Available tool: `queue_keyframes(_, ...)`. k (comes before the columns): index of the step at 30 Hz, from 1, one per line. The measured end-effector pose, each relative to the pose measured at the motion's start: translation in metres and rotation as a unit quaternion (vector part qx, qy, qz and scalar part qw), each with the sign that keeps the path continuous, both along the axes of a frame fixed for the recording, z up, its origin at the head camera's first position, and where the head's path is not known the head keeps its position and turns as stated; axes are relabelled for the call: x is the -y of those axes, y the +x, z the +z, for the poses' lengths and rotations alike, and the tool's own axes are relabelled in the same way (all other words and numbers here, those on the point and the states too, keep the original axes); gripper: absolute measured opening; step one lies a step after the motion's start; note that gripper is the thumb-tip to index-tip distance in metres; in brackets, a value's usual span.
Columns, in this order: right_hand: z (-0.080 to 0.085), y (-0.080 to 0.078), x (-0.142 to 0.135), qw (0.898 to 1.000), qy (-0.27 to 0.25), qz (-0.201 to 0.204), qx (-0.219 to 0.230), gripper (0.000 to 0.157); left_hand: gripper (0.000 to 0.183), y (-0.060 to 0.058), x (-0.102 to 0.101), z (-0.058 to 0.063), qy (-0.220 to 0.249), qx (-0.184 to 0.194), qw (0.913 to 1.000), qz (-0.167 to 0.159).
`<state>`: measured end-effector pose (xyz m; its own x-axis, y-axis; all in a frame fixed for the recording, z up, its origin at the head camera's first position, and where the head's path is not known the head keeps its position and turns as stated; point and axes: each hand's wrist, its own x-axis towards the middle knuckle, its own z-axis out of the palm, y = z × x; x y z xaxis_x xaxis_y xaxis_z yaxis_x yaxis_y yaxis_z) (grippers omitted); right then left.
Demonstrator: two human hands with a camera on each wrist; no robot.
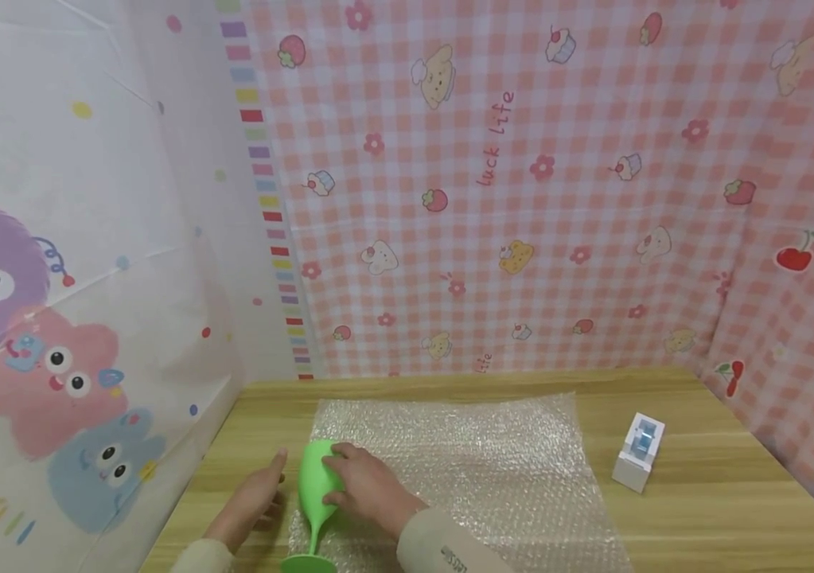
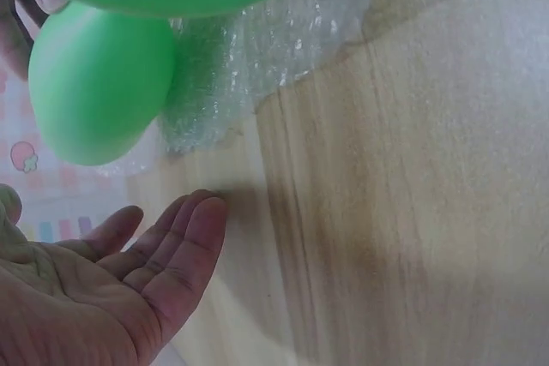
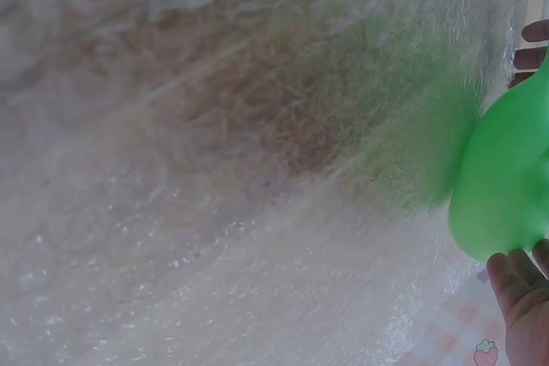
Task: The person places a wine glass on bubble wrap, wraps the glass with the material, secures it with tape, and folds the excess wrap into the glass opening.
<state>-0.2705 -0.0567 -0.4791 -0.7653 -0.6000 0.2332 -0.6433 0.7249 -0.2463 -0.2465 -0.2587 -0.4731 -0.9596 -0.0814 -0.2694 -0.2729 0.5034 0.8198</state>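
A green wine glass [image 1: 317,483] is at the left edge of a sheet of bubble wrap [image 1: 492,469], its foot [image 1: 309,564] toward me and its bowl pointing away. My right hand [image 1: 371,487] holds the bowl from the right, with fingertips near the rim and the thumb lower down the side. In the right wrist view, fingers [image 3: 508,285] touch the end of the bowl. My left hand [image 1: 252,503] is just left of the glass, apart from it. The left wrist view shows its palm [image 2: 94,297] and extended fingers holding nothing.
A white tape dispenser [image 1: 639,451] with clear bluish tape stands right of the bubble wrap on the wooden table [image 1: 707,493]. Pink checked cloth [image 1: 492,199] hangs behind the table, and a white cartoon-printed cloth [image 1: 127,199] hangs at the left.
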Motion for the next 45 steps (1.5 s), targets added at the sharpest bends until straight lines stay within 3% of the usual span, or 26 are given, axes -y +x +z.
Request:
queue_keyframes(5, -0.001, 0.0, -0.001, 1.0, -0.005, 0.001, 0.003, 0.061, 0.091, -0.001, 0.001, -0.003, 0.003, 0.009, 0.9999, 0.006)
queue_keyframes(12, -0.002, 0.0, -0.002, 1.0, -0.006, 0.003, 0.005, 0.062, 0.044, -0.005, -0.003, -0.01, -0.008, 0.005, 0.9999, 0.013)
queue_keyframes(16, -0.002, 0.0, -0.002, 1.0, -0.005, 0.004, 0.004, 0.062, 0.04, -0.005, -0.003, -0.014, -0.015, 0.001, 0.9998, 0.01)
queue_keyframes(21, -0.002, 0.001, -0.003, 1.0, -0.007, 0.006, 0.006, 0.062, 0.021, -0.003, -0.003, -0.017, -0.032, -0.006, 0.9995, 0.0)
queue_keyframes(26, -0.002, 0.002, -0.004, 1.0, -0.009, 0.009, 0.001, 0.062, 0.025, 0.0, -0.003, -0.022, -0.049, -0.022, 0.9984, -0.017)
queue_keyframes(31, -0.002, 0.001, -0.005, 1.0, -0.008, 0.009, -0.007, 0.062, 0.017, 0.001, -0.005, -0.025, -0.051, -0.033, 0.9978, -0.025)
queue_keyframes(38, -0.005, -0.001, -0.007, 1.0, -0.01, 0.009, -0.009, 0.061, 0.016, -0.001, -0.01, -0.028, -0.081, -0.091, 0.9917, -0.041)
queue_keyframes(45, -0.003, 0.0, -0.012, 1.0, -0.015, 0.009, -0.01, 0.06, 0.021, 0.0, -0.014, -0.027, -0.067, -0.113, 0.9903, -0.046)
